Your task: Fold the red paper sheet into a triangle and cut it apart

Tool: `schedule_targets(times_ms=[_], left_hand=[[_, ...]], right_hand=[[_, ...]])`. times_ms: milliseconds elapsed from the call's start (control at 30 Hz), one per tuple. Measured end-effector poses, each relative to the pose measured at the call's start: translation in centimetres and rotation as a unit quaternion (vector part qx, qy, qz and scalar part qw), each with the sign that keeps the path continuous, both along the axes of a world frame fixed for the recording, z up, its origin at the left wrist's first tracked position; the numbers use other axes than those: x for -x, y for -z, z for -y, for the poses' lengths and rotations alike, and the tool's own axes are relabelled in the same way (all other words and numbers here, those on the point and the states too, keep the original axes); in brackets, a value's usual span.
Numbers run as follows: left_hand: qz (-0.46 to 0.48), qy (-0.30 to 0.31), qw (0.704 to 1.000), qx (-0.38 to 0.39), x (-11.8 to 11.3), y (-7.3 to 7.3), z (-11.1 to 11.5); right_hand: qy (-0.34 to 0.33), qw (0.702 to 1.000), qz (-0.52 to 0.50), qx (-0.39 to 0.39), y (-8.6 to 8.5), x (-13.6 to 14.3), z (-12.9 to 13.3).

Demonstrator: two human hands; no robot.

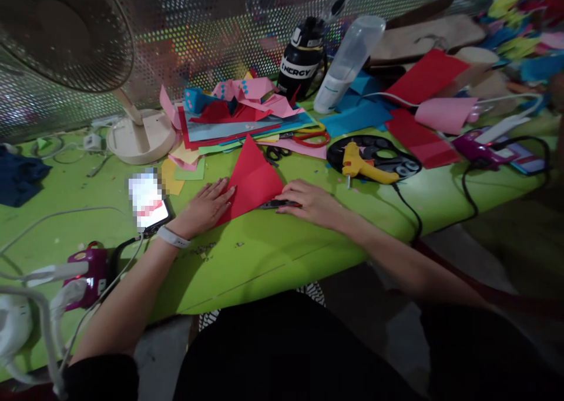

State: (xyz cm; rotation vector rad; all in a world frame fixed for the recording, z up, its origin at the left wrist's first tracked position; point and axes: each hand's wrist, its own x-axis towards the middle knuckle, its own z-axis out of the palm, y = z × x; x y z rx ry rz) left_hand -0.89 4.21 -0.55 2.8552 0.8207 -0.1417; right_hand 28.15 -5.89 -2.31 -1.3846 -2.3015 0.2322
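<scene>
A red sheet of paper [253, 180], triangular in outline, lies on the green table [264, 248] in front of me. My left hand [206, 206] rests flat on its left part, fingers spread. At the right corner of the paper, my right hand [308, 202] has its fingers curled round a dark, slim tool [284, 203], which lies partly along the paper's lower edge. Fingers cover part of this tool, so its exact kind is unclear. Small black scissors [277, 153] lie just behind the paper.
A lit phone [150, 200] lies left of my left hand. A yellow glue gun [363, 166] rests on a black tray to the right. Behind are stacked papers [220, 129], a fan [141, 136], a black bottle [301, 60] and a clear bottle [350, 63]. Cables cross both sides.
</scene>
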Motion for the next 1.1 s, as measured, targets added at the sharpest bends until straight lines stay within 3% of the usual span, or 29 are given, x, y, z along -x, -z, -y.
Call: schedule_targets(times_ms=[333,533,1100], left_hand=[[-0.003,0.000,1.000,-0.008,-0.1,0.0,0.1],[-0.010,-0.003,1.000,-0.003,-0.1,-0.1,0.2],[-0.006,-0.003,1.000,-0.001,-0.1,-0.2,0.2]], right_hand=[[-0.002,1.000,0.008,0.027,-0.8,1.3,-0.5],[-0.015,0.999,-0.012,0.043,-0.6,0.6,-0.2],[-0.026,0.999,0.015,0.036,-0.6,2.7,-0.4]])
